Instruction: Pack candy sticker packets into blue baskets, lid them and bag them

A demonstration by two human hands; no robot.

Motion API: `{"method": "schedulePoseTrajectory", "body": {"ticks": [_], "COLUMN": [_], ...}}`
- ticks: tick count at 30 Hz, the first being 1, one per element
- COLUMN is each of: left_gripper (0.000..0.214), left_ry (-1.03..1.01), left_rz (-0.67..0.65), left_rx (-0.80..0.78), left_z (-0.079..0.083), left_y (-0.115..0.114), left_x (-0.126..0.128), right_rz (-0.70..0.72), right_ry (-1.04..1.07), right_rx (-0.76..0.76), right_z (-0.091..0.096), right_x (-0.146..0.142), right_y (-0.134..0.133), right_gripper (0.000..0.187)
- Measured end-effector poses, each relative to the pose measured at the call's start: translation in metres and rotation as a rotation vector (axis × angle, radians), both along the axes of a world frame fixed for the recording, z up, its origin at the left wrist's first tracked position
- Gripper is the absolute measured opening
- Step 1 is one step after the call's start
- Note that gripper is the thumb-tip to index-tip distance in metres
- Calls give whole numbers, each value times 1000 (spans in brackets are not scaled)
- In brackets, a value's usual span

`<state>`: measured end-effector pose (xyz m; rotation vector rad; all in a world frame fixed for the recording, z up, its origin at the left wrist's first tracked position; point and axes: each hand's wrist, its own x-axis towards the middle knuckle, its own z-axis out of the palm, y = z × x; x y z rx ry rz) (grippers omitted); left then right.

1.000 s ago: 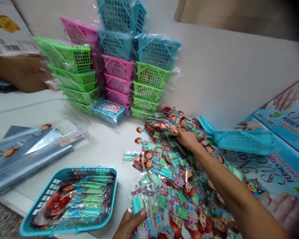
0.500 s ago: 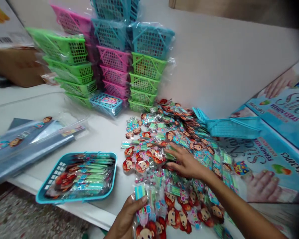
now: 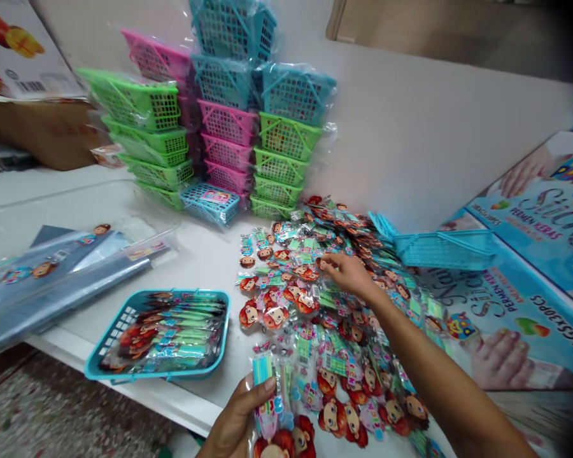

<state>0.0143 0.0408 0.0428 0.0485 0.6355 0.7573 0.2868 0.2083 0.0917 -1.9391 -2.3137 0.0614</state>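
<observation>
A big heap of small candy packets (image 3: pixel 334 299) with cartoon-girl heads lies spread over the white table (image 3: pixel 205 261). My left hand (image 3: pixel 236 420) is at the table's front edge, fingers closed round a bunch of these packets (image 3: pixel 272 407). My right hand (image 3: pixel 346 273) reaches into the middle of the heap, fingers curled and pinching at one packet there. A teal basket (image 3: pixel 109 343) lined with packets sits at the front left, apart from both hands.
Wrapped stacks of green, pink and blue baskets (image 3: pixel 229 127) stand at the back. An empty teal basket (image 3: pixel 442 248) lies on its side at the right. Blue printed cartons (image 3: pixel 530 280) are on the far right, plastic sleeves (image 3: pixel 62 273) on the left, a cardboard box (image 3: pixel 38 127) behind.
My right hand drew back from the far edge of the heap toward its middle, then shifted slightly farther again. The left hand kept hold of its bunch. The view shifted.
</observation>
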Motion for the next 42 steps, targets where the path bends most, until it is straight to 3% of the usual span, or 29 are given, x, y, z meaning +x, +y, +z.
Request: {"method": "schedulePoseTrajectory", "body": {"ticks": [6,9,12,14,17,18,21,24,27,29,32,34,38,42], "left_gripper": [36,39,40,41,44,44,41,42,47,47,47,46,42,35], "left_ry": [1,6,27,31,21,20,20,-17,-48,-38,-15,-9,32,63], "left_rz": [-19,-29,4,29,56,67,91,31,-33,-42,-58,-78,-95,-95], "left_rx": [-17,-27,-38,-54,-97,-107,-102,-39,3,7,26,41,34,23], "left_z": [-3,-1,1,1,-5,-7,-13,-13,-7,-3,2,3,3,2], "left_y": [2,3,2,2,2,2,3,1,-4,-7,-9,-9,-7,-7], "left_x": [5,6,6,6,8,9,14,18,20,19,15,13,12,17], "right_rz": [44,69,63,21,-66,-57,55,117,105,-67,-176,-183,-154,-99], "right_ry": [-37,-19,39,90,333,460,664,676,365,135,1,-63,-115,-74], "right_rx": [-69,-62,62,173,290,236,-197,-410,-348,-206,-154,-183,-210,-196], "right_z": [-16,-15,7,28,46,46,29,8,0,0,-4,-10,-19,-23], "right_x": [-31,-39,-32,-27,-33,-40,-67,-78,-54,-25,17,37,56,59], "right_y": [59,69,60,37,-25,-51,-120,-147,-121,-85,-31,-10,-4,-14], "right_gripper": [60,34,15,20,25,20,13,14,29,29,41,41,26,37]}}
